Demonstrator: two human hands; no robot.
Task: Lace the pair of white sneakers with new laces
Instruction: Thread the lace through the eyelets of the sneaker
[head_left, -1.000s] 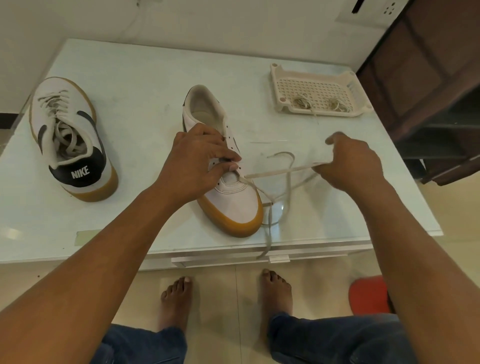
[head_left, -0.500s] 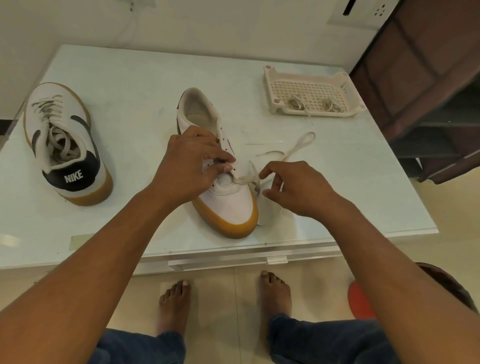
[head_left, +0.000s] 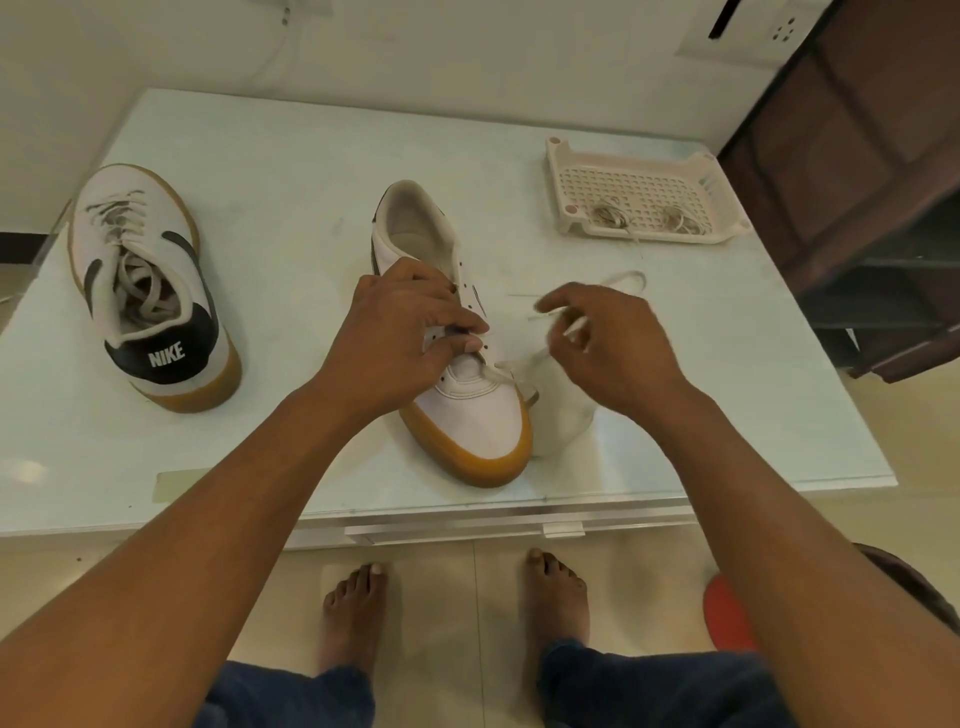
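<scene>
A white sneaker (head_left: 470, 410) with a gum sole lies in the middle of the table, toe towards me. My left hand (head_left: 400, 338) grips its upper at the lower eyelets, thumb and fingers pinched together there. My right hand (head_left: 608, 353), blurred by motion, hovers just right of the shoe and pinches a white lace (head_left: 626, 278). The lace runs from the lowest eyelets to the fingers, and its slack loops on the table behind the hand. A second sneaker (head_left: 150, 280), laced and with a black heel tab, sits at the left.
A cream perforated tray (head_left: 631, 182) holding two bundles of laces stands at the back right of the pale table (head_left: 291, 197). Dark wooden furniture rises to the right. My bare feet and a red object on the floor show below the table's front edge.
My right hand came in from the far right, where it held the lace taut, to beside the shoe's toe, then rose slightly. The lace went slack. My left hand stayed on the eyelets.
</scene>
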